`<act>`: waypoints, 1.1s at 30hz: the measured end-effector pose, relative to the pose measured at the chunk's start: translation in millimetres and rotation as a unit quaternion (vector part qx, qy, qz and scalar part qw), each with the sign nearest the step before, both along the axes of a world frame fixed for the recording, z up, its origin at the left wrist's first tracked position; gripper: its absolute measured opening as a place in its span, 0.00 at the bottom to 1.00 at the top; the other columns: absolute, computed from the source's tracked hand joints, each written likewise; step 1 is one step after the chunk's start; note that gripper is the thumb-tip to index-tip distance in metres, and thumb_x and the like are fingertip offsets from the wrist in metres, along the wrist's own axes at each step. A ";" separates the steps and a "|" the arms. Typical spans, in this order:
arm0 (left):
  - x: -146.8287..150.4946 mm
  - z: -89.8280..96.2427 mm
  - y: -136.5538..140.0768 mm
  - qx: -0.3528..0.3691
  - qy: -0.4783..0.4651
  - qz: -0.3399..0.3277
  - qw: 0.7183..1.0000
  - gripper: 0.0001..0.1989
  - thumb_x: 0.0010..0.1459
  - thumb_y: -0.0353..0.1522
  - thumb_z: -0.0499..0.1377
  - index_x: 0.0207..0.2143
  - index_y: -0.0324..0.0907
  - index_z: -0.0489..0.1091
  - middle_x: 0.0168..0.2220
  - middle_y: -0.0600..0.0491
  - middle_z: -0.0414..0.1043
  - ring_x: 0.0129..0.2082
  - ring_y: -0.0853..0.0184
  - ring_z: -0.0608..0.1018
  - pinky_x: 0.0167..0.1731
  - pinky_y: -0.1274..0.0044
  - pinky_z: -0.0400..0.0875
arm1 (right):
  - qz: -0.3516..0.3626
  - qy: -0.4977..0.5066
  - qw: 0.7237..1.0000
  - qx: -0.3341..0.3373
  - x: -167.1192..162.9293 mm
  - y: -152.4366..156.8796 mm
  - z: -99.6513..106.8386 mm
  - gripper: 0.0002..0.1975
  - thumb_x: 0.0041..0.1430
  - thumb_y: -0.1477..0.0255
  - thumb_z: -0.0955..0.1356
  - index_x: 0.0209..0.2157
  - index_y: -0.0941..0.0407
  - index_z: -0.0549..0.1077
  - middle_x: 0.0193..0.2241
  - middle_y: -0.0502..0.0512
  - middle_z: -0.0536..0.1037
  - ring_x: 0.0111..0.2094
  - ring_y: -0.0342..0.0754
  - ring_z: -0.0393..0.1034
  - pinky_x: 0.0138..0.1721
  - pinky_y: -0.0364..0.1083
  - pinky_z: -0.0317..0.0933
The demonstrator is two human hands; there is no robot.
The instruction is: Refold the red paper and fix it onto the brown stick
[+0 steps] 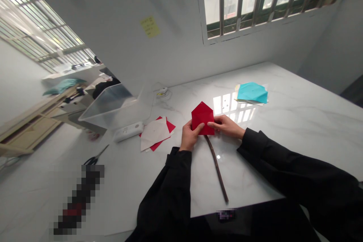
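A red sheet of paper (202, 117), its top folded to a point, is held up between both hands. My left hand (190, 135) grips the lower left part, thumb on the front. On the other side my right hand (227, 125) pinches the paper's lower right, its thumb also across the front. Fingers behind the sheet are hidden. Just below the paper a thin brown stick (217, 168) lies on the table; its upper end is hidden behind the sheet.
White and red papers (155, 134) lie at left beside a white power strip (129, 131) and a clear plastic bin (110, 104). Scissors (95, 157) rest further left. Blue paper (252, 92) tops a pile at the back right. The white table (286, 121) meets the wall behind.
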State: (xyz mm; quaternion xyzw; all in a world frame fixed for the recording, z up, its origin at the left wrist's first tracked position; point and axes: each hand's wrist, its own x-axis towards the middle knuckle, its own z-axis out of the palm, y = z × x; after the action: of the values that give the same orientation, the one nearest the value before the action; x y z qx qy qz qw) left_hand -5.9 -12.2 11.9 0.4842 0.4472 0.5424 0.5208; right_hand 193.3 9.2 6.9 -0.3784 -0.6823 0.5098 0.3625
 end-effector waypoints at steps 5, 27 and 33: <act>-0.8 -0.4 2.4 -0.015 -0.051 0.037 0.998 0.24 0.46 0.39 0.74 0.43 0.36 0.78 0.41 0.45 0.83 0.37 0.61 0.83 0.45 0.69 0.77 | 0.003 -0.050 0.999 0.008 -0.1 -1.4 3.6 0.25 0.62 0.49 0.68 0.28 0.58 0.75 0.22 0.50 0.71 0.25 0.43 0.61 0.28 0.43 0.54; -0.5 2.3 -1.1 -0.008 -0.042 0.050 0.998 0.23 0.47 0.40 0.74 0.42 0.37 0.76 0.40 0.46 0.82 0.36 0.61 0.82 0.42 0.70 0.76 | 0.029 -0.041 0.999 0.012 -1.4 -8.9 11.4 0.25 0.61 0.50 0.69 0.31 0.60 0.78 0.24 0.52 0.74 0.25 0.43 0.61 0.27 0.44 0.53; 1.7 3.8 -7.3 -0.019 0.001 -0.003 1.000 0.24 0.47 0.40 0.74 0.43 0.37 0.77 0.42 0.45 0.82 0.38 0.60 0.82 0.44 0.69 0.76 | 0.027 -0.011 1.000 0.010 -2.8 -8.3 4.3 0.27 0.60 0.49 0.69 0.40 0.61 0.81 0.33 0.57 0.80 0.31 0.48 0.69 0.32 0.46 0.61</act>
State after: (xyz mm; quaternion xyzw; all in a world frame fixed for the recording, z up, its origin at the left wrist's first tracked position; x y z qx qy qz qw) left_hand -4.3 -19.5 15.7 0.4764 0.4565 0.5315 0.5312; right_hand 190.5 0.8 11.1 -0.3619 -0.7012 0.5086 0.3446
